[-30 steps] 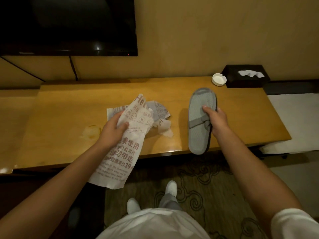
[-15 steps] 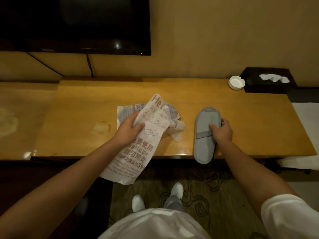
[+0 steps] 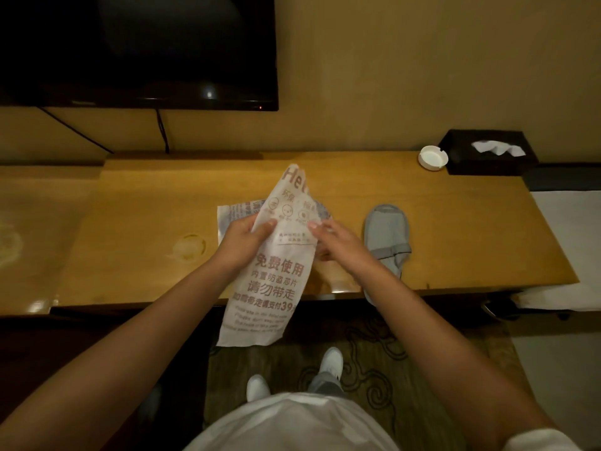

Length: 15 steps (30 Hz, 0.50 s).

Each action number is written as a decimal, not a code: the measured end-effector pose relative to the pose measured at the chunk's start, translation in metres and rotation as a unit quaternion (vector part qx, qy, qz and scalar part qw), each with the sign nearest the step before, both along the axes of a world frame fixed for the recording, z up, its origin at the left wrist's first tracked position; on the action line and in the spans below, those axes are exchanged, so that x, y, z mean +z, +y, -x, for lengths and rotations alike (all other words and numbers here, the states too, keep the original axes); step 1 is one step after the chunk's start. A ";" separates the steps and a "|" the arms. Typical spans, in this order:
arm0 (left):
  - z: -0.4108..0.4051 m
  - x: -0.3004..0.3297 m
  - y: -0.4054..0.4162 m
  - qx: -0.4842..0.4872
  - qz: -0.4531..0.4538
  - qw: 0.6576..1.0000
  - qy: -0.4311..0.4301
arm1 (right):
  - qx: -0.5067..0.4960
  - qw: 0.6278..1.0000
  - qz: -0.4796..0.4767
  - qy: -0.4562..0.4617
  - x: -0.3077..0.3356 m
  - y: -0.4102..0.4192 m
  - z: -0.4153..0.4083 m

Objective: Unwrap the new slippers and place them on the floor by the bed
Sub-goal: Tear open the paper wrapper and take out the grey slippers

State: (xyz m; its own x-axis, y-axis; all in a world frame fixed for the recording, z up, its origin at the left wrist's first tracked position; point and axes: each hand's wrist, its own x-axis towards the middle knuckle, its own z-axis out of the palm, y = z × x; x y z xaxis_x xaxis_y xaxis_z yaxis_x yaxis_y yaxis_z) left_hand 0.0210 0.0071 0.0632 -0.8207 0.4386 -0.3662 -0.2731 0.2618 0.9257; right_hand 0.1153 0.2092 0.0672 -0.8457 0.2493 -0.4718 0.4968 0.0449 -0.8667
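Observation:
A white printed slipper wrapper (image 3: 276, 275) hangs upright in front of the wooden desk (image 3: 455, 229), its lower end below the desk edge. My left hand (image 3: 242, 244) grips its left side with thumb on the front. My right hand (image 3: 335, 242) pinches its right edge. A grey slipper (image 3: 385, 237) lies unwrapped on the desk just right of my right hand, heel over the front edge. A second printed wrapper (image 3: 237, 211) lies on the desk behind the held one, mostly hidden.
A white ashtray (image 3: 432, 157) and a black tissue box (image 3: 487, 153) stand at the desk's back right. A dark TV (image 3: 136, 50) hangs on the wall above. White bedding (image 3: 572, 229) lies to the right. Patterned carpet (image 3: 390, 349) and my white shoes are below.
My right hand let go of the grey slipper, which stays on the desk, and moved left to take the wrapper's right edge. The wrapper is raised more upright.

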 end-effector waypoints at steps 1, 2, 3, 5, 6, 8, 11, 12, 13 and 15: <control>0.000 0.002 -0.003 0.009 -0.015 1.000 -0.014 | 0.017 0.998 0.053 0.002 0.002 -0.014 0.000; -0.001 0.004 -0.005 0.018 -0.038 0.999 -0.031 | 0.020 0.996 0.086 0.011 0.002 -0.025 0.000; 0.000 0.005 -0.003 0.027 -0.061 0.996 -0.051 | 0.009 0.995 0.099 0.021 0.000 -0.029 0.001; -0.001 0.007 -0.014 0.049 -0.101 0.991 -0.069 | -0.021 0.994 0.099 0.041 0.000 -0.044 0.004; 0.000 0.007 -0.015 0.043 -0.105 0.991 -0.063 | -0.044 0.993 0.095 0.048 0.000 -0.043 0.006; -0.003 0.007 -0.030 0.018 -0.084 0.995 -0.050 | -0.076 0.992 0.078 0.061 0.003 -0.049 0.011; -0.012 0.002 -0.049 -0.017 -0.022 0.999 -0.032 | -0.113 0.988 0.062 0.084 0.006 -0.049 0.018; -0.015 0.000 -0.050 -0.025 -0.019 0.999 -0.027 | -0.122 0.987 0.054 0.086 0.006 -0.046 0.018; -0.017 -0.002 -0.059 -0.023 -0.024 0.999 -0.027 | -0.121 0.988 0.044 0.087 0.006 -0.051 0.022; -0.017 -0.003 -0.072 -0.021 -0.034 0.999 -0.028 | -0.104 0.990 0.028 0.088 0.007 -0.064 0.027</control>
State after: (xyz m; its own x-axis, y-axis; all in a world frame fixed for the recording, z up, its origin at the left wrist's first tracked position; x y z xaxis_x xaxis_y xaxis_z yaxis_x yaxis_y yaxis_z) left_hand 0.0385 -0.0652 0.0607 -0.7806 0.4972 -0.3788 -0.3147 0.2110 0.9254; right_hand 0.0880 0.1451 0.0744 -0.8491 0.4053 -0.3388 0.3305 -0.0928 -0.9392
